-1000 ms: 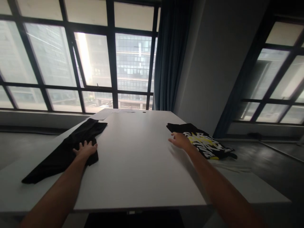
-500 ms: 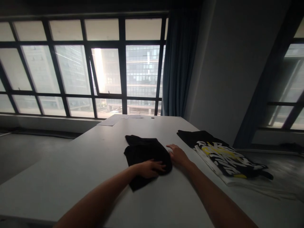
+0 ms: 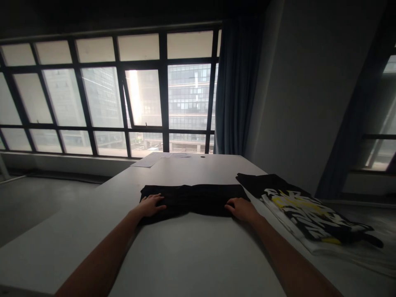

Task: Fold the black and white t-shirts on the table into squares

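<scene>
A black piece of clothing (image 3: 194,200) lies across the white table in front of me as a long, sideways strip. Its exact kind does not show. On its left end rests my left hand (image 3: 151,205), open, the fingers spread over the cloth. My right hand (image 3: 243,208) lies on the right end, its fingers slightly bent and a little apart, touching the fabric. Between the two hands the cloth is fairly flat, with small wrinkles and an uneven near edge.
To the right, a stack of clothes (image 3: 306,214) with a white and yellow print lies at the edge of the white table (image 3: 192,255). Paper sheets (image 3: 150,160) lie at the far left corner. A blue curtain (image 3: 233,90) and windows stand behind.
The black clothing has gone from a compact folded bundle to a wide strip. My hands have moved apart, left hand leftward and right hand slightly right. The view has shifted a little.
</scene>
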Motion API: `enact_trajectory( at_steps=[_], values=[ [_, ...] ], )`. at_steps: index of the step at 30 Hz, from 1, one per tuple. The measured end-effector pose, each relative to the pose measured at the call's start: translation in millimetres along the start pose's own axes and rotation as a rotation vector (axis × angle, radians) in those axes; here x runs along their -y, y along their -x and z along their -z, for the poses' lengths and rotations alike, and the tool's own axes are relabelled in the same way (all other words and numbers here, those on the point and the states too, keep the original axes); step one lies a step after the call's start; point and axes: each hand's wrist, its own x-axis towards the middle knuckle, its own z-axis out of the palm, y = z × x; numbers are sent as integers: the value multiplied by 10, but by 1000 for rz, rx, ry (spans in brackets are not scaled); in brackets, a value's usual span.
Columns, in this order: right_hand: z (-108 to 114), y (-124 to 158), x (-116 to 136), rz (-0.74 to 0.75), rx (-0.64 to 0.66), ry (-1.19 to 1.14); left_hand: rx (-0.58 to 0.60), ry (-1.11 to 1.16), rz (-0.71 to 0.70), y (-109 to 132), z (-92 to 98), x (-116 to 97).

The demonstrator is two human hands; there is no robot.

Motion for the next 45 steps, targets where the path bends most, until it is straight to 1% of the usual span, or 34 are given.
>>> enact_trajectory(
  at_steps=[3, 5, 7, 9, 13, 17, 19, 20, 22, 25, 27, 29, 30, 31, 32, 34, 35, 37, 38, 39, 41, 43, 45],
  values=[
    [17, 13, -91, 74, -16, -8, -24, 29, -3, 3, 30, 42],
    [20, 3, -194, 93, -9, -32, -52, 47, -1, -7, 58, 62],
    [16, -22, -295, 72, -4, -59, -88, 64, 14, -14, 82, 87],
    [8, -49, -370, 33, -25, -72, -129, 77, 42, -12, 98, 109],
    [1, -77, -421, -55, -179, -43, -210, 106, 118, 4, 117, 110],
    [38, -73, -424, -166, -362, -31, -277, 151, 152, 13, 162, 52],
    [58, -71, -431, -189, -442, -68, -324, 166, 164, 19, 187, 13],
    [63, -72, -435, -185, -462, -92, -348, 170, 171, 22, 196, -7],
    [61, -81, -441, -155, -447, -132, -378, 171, 180, 26, 205, -54],
    [58, -105, -447, -112, -376, -163, -388, 157, 175, 31, 222, -143],
    [98, -110, -467, -111, -375, -184, -440, 170, 157, 46, 280, -194],
    [198, -80, -514, -131, -415, -240, -528, 279, 96, 92, 401, -201],
    [268, -47, -549, -127, -416, -302, -546, 391, 41, 128, 482, -179],
    [345, -3, -590, -99, -386, -390, -535, 535, -25, 172, 571, -138],
    [423, 48, -634, -52, -324, -496, -499, 693, -93, 221, 662, -83],
    [549, 154, -711, 58, -136, -691, -424, 969, -193, 314, 816, 42],
    [585, 196, -735, 94, -48, -742, -410, 1057, -210, 350, 866, 91],
    [590, 239, -741, 97, 43, -723, -405, 1117, -192, 387, 893, 122],
    [561, 239, -723, 90, 57, -673, -368, 1087, -173, 387, 870, 97],
    [516, 228, -696, 92, 65, -617, -297, 1015, -156, 378, 826, 47],
    [403, 188, -633, 120, 103, -541, -107, 783, -144, 348, 700, -97],
    [291, 147, -596, 142, 181, -498, 59, 531, -149, 323, 565, -231],
    [195, 116, -608, 118, 221, -426, 143, 379, -149, 311, 455, -288]
  ],
)
